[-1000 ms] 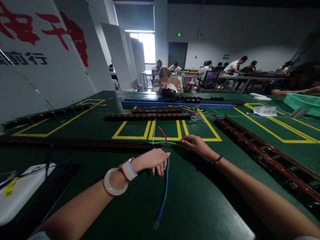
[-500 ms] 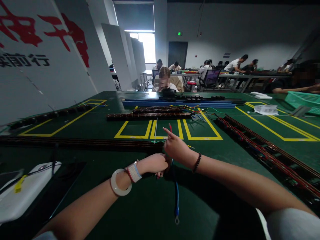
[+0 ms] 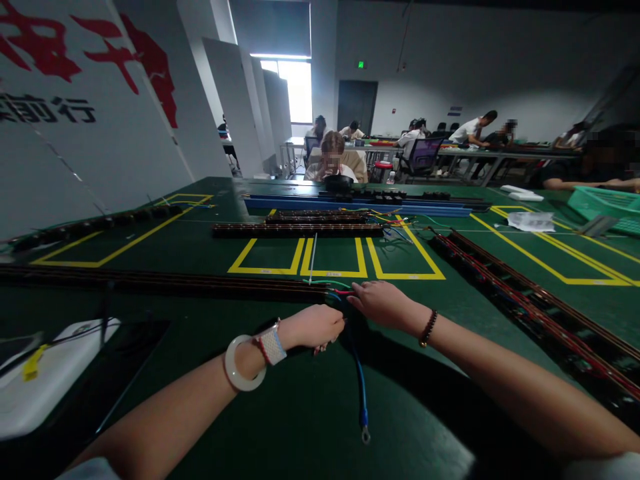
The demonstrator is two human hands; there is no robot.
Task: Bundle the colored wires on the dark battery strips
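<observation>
A long dark rail assembly lies across the table from the left, with wires leaving its right end. My left hand is closed just below that end, around a blue cable. The cable hangs toward me and ends in a metal ring terminal. To the right, my right hand has its fingers closed on a short red wire; its fingertips are partly hidden. A green wire runs just behind them. One white cable tie sticks up from the rail.
More dark rails lie beyond the yellow tape outlines. At the right is a rail with red wires; a green basket stands farther back. A white device lies at left. A person sits across the table.
My right hand has come down from a raised, pointing pose and closed on the red wire. The blue cable's ring end has swung slightly right; my left hand stays nearly in place.
</observation>
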